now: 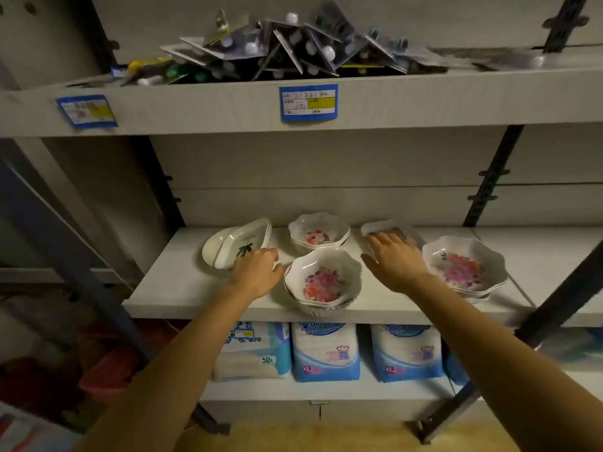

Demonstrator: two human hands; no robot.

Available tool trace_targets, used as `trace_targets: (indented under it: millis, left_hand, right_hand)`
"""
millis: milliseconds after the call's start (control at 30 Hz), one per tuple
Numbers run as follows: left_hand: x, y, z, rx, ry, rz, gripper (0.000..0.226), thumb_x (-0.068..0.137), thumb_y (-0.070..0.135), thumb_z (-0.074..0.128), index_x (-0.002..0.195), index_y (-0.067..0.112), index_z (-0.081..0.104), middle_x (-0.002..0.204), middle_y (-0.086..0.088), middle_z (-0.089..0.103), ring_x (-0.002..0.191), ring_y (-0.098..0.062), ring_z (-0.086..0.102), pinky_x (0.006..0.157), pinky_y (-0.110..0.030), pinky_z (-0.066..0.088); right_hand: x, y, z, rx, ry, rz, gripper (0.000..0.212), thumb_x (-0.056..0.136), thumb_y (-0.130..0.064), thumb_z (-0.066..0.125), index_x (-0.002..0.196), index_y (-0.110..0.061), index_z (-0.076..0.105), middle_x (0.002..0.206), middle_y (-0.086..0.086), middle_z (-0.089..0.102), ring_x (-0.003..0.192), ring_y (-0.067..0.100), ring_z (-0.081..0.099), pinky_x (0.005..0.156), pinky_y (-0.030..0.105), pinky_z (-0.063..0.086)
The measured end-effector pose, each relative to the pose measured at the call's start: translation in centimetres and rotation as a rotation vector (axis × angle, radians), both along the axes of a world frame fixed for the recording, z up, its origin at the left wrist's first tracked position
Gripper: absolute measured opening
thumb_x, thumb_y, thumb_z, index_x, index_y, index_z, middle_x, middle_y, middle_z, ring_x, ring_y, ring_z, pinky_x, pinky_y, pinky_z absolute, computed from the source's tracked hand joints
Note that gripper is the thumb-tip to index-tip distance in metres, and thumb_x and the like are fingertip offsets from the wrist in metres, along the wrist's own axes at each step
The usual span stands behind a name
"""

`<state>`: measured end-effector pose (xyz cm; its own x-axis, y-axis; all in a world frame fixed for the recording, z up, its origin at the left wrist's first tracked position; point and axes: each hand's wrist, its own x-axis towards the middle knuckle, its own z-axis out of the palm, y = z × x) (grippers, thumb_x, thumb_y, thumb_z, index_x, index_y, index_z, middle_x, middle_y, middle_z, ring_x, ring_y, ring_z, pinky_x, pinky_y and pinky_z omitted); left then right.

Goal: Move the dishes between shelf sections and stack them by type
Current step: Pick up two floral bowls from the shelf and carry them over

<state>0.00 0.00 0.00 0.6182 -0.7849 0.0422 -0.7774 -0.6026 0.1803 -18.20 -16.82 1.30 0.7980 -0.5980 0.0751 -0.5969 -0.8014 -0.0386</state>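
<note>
Middle shelf (pixel 169 298): the left hand (pixel 257 272) is at the near rim of the white oval dishes (pixel 228 243) toward the left edge, fingers curled; whether it grips them cannot be told. The right hand (pixel 396 261) has its fingers straight and spread, tips on the rectangular tray (pixel 381 227) near the back edge. Stacked floral bowls (pixel 323 282) stand at the front edge between the hands.

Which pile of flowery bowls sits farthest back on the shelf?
The small pile at the very back. The front middle pile and the right pile sit closer to the shelf front edge.
</note>
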Motion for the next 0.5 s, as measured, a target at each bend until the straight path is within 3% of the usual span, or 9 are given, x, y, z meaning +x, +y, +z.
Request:
trace_targets:
  millis: [167,333,500]
  left_hand:
    - [2.8,-1.5,-1.7,0.07,0.041,-0.024,0.031,0.093,0.029,0.044,0.114,0.013,0.061,0.116,-0.008,0.067,0.106,-0.028,0.061,0.086,-0.038,0.049]
    - [4.4,-2.0,-3.0,0.102,0.03,-0.067,0.029,0.093,0.03,0.043,0.106,0.015,0.064,0.105,-0.007,0.07,0.096,-0.025,0.063,0.077,-0.034,0.046]
    - [5.1,-2.0,-3.4,0.129,0.037,-0.078,0.03,0.093,0.029,0.042,0.101,0.013,0.066,0.1,-0.006,0.07,0.092,-0.026,0.063,0.075,-0.033,0.045]
  right_hand:
    - [3.5,-1.3,-1.7,0.032,0.14,-0.045,0.045,0.095,-0.046,0.035,0.126,-0.016,0.049,0.128,0.009,0.057,0.111,0.028,0.058,0.09,0.04,0.046]
    - [5.5,-2.1,-3.2,-0.032,0.317,-0.048,0.038,0.092,-0.041,0.044,0.115,-0.013,0.058,0.116,0.009,0.064,0.106,0.026,0.059,0.089,0.036,0.042]
    - [6.6,-3.1,-3.4,-0.109,0.376,-0.009,0.035,0.096,-0.035,0.04,0.108,-0.013,0.063,0.11,0.007,0.066,0.101,0.023,0.061,0.08,0.03,0.041]
